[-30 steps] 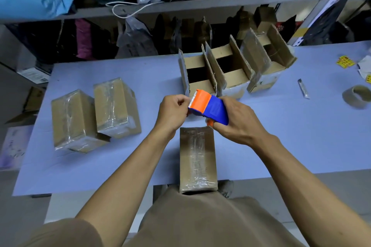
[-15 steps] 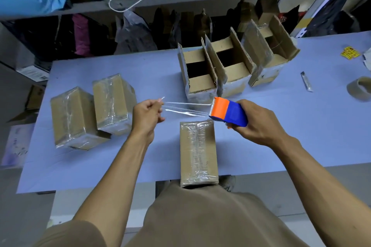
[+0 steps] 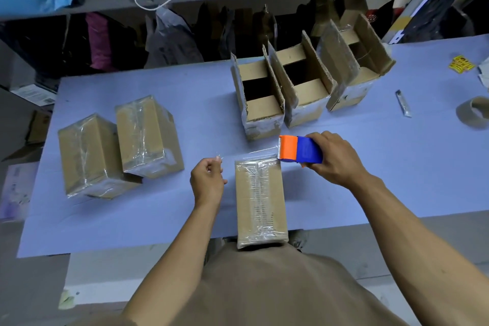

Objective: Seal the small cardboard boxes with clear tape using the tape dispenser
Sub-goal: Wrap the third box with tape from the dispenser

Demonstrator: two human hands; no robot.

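Left hand [image 3: 207, 182] pinching clear tape [image 3: 248, 154]; right hand [image 3: 334, 159] gripping tape dispenser [image 3: 300, 152]

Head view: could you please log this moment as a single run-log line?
left hand: pinches tape end | right hand: grips dispenser | tape: stretched over near box's far end

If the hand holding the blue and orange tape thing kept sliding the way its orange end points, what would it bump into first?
Probably the left hand. The tape dispenser in the right hand points left along the stretched clear tape, over the far end of the box. Height is hard to judge.
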